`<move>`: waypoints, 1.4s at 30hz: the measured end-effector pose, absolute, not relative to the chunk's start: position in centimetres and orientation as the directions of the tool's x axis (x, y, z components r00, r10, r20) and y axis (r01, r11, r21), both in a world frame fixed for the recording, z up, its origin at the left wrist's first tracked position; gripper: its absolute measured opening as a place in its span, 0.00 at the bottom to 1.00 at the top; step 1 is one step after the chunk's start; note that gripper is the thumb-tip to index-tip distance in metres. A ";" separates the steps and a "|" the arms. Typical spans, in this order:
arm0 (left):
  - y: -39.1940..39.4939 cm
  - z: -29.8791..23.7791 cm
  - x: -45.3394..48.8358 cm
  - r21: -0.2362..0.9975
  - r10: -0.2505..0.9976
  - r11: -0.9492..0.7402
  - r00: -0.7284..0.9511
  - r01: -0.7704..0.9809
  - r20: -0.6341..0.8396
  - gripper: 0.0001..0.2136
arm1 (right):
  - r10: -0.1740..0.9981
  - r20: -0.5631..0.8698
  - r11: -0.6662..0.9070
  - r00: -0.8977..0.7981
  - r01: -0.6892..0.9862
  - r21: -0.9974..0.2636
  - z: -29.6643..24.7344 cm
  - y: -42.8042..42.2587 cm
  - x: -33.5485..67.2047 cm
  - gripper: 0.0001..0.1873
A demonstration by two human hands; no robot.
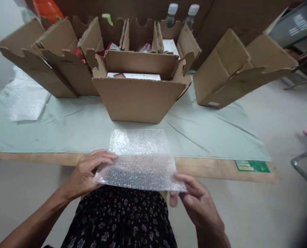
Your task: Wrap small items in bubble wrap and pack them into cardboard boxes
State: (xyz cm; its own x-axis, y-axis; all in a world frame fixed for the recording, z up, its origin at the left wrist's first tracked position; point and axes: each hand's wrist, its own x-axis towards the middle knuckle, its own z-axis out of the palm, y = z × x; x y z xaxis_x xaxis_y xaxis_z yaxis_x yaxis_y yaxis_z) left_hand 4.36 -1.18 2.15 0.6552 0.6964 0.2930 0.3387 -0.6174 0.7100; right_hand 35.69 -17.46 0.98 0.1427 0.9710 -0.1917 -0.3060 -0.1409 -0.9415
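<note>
A clear bubble wrap sheet (140, 162) lies partly on the table cloth, its near part reaching past the table's front edge towards my lap. At its left side, my left hand (93, 168) grips the sheet's near corner, with the fingers on top. The opposite near corner is pinched in my right hand (192, 194), which is slightly blurred. Just beyond the sheet stands an upright cardboard box (140, 100), open at the top, with a white printed box (135, 76) inside it.
Several open cardboard boxes (62, 74) stand in a row behind. Another carton (215, 75) is at the right. More bubble wrap (26, 94) lies at the left on the pale green cloth (73, 127). Two white-capped bottles (171, 15) rise at the back. A green label (253, 166) marks the table edge.
</note>
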 end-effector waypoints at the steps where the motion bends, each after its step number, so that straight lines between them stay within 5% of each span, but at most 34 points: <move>1: -0.6 2.7 4.6 0.770 0.725 -0.548 0.646 0.327 0.241 0.08 | 0.972 -0.129 -0.085 0.197 -0.218 -0.972 1.1 -17.3 36.4 0.25; 5: 1.1 3.6 6.0 0.803 0.824 -0.376 0.563 0.463 0.061 0.07 | 0.944 0.120 0.027 0.309 0.287 -0.958 1.0 -15.2 38.8 0.36; 8: 1.6 3.0 6.9 0.771 0.881 -0.336 0.470 0.541 0.055 0.07 | 0.976 0.112 0.020 0.185 0.439 -0.898 0.7 -12.6 38.9 0.41; 13: 1.6 1.1 7.3 0.671 0.929 -0.346 0.340 0.656 0.147 0.07 | 0.960 0.111 -0.058 0.258 0.569 -0.820 -0.6 -8.4 36.9 0.23; 20: 2.0 0.3 6.9 0.408 0.905 -0.425 0.377 0.808 0.197 0.15 | 0.892 0.403 -0.011 0.205 0.901 -0.434 -2.2 -6.2 37.7 0.20; 27: 2.5 0.7 7.5 0.298 0.897 -0.440 0.405 0.847 0.176 0.11 | 0.951 0.281 -0.030 0.127 0.945 -0.326 -1.4 -3.1 37.7 0.21; 32: 2.3 1.3 7.7 0.434 0.897 -0.442 0.395 0.785 0.199 0.06 | 0.954 0.231 0.009 0.192 0.751 -0.660 -0.2 -3.7 36.1 0.06; 37: 3.9 3.1 7.1 0.384 0.885 -0.465 0.408 0.797 0.225 0.03 | 0.963 0.009 -0.101 0.270 0.388 -0.916 0.3 -10.2 34.4 0.31; 42: 6.4 2.0 11.9 0.231 0.676 -0.734 0.657 0.639 0.332 0.10 | 0.984 0.055 -0.021 0.169 0.418 -0.908 -1.6 -15.7 30.6 0.37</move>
State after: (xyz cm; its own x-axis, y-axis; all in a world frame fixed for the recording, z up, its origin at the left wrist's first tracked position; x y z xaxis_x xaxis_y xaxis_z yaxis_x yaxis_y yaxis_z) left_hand 11.86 6.38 2.02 0.6574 0.6764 0.3320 0.6386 -0.7340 0.2310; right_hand 30.63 -15.68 -1.57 0.1688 0.9841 0.0551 0.4179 -0.0208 -0.9083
